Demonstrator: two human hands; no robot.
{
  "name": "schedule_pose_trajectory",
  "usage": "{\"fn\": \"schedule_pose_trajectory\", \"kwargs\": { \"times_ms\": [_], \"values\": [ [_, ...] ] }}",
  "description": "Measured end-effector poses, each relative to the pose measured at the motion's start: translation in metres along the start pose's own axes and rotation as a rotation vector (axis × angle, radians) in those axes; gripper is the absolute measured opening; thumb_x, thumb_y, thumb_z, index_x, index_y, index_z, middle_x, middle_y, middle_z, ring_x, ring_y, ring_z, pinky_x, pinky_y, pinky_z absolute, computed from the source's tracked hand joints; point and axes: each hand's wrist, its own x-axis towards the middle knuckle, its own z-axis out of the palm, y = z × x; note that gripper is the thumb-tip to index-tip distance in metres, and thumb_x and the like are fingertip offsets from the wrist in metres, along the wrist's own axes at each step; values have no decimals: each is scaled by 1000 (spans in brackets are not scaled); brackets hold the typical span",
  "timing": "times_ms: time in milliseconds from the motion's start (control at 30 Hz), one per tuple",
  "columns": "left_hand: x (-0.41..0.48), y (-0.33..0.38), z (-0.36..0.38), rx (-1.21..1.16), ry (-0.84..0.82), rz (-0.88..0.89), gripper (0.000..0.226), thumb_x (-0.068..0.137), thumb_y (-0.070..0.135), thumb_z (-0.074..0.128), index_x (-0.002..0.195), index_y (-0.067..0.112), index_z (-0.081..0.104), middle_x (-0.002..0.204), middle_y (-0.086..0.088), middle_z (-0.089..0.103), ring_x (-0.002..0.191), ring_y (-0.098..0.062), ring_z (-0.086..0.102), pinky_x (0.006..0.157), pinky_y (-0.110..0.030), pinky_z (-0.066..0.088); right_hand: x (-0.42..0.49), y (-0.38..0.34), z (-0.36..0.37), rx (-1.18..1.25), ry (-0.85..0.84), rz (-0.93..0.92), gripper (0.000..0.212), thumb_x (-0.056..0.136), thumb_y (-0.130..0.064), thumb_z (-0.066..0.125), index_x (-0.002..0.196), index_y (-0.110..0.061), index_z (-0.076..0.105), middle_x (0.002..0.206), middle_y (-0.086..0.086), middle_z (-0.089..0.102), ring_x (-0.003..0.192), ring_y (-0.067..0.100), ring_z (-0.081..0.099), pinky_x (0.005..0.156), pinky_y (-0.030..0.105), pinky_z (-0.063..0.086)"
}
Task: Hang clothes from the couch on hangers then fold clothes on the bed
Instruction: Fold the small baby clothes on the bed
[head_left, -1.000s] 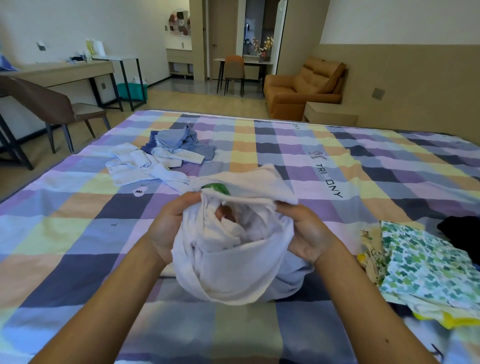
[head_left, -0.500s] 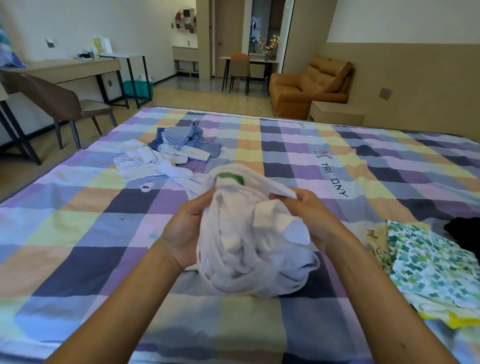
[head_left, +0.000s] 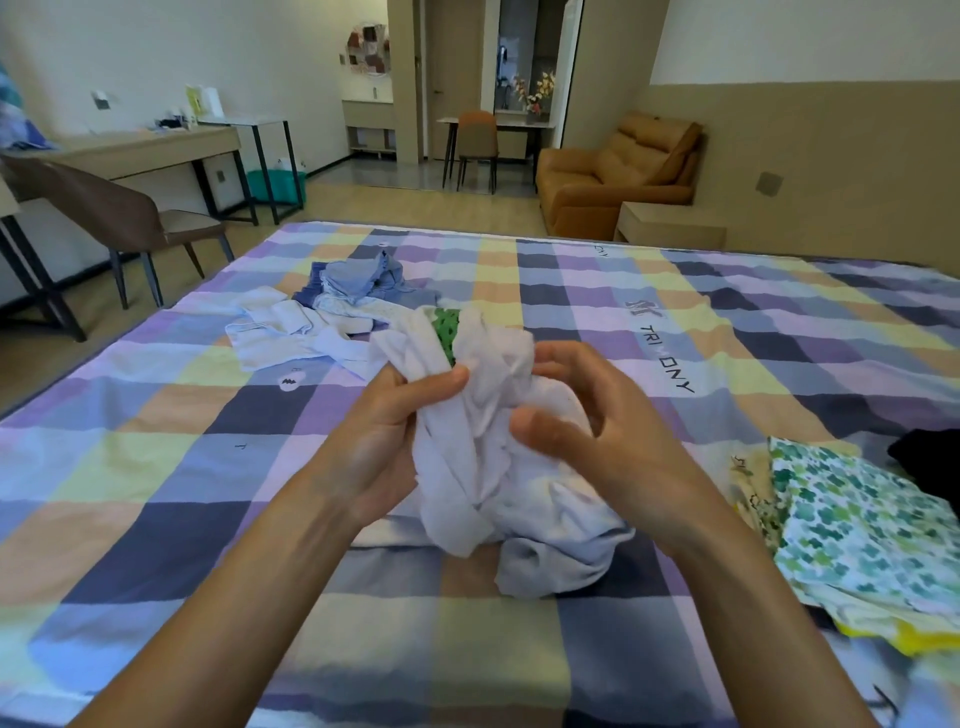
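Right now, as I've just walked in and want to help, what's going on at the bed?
A person grips a bunched white garment with the left hand and the right hand. Its lower end rests on the checked bed, and it is not yet folded. A loose pile of white and blue clothes lies farther back on the left. A green-patterned cloth lies at the right.
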Motion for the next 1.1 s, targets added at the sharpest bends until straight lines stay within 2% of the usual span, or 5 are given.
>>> {"fn": "schedule_pose_trajectory", "kwargs": {
  "times_ms": [233,400,633,867,1100],
  "values": [
    [-3,11,-8,49,-60,-63,63,80,18,78,138,3,58,138,-19,61,126,-32,61,98,-38,55,20,23,2,72,102,136,23,85,-23,81,101,-17,66,90,11,76,83,24,70,80,44,54],
    [-3,17,-7,311,136,18,36,83,10,67,120,9,68,115,-10,75,108,-23,72,86,-27,59,33,27,-2,248,120,187,18,93,-16,66,76,-20,72,82,8,66,78,22,59,73,35,45],
    [-17,42,-71,522,350,53,8,82,18,72,83,16,65,74,-5,59,53,-12,52,49,-20,43,57,11,-60,757,540,307,26,96,-22,65,121,-13,66,112,8,75,99,23,72,94,44,56],
    [-9,26,-73,1189,436,37,35,88,6,68,110,32,59,107,14,63,92,-14,63,77,-31,51,65,-10,-55,434,86,220,34,98,-24,62,133,-24,57,123,5,64,109,24,67,90,38,56],
    [27,51,11,878,-87,241,45,84,-2,48,126,7,61,127,-7,67,118,-16,61,99,-28,51,63,-64,-46,-157,-458,-183,10,90,4,67,95,-3,63,78,-10,65,73,2,59,69,10,44]
  ]
}}
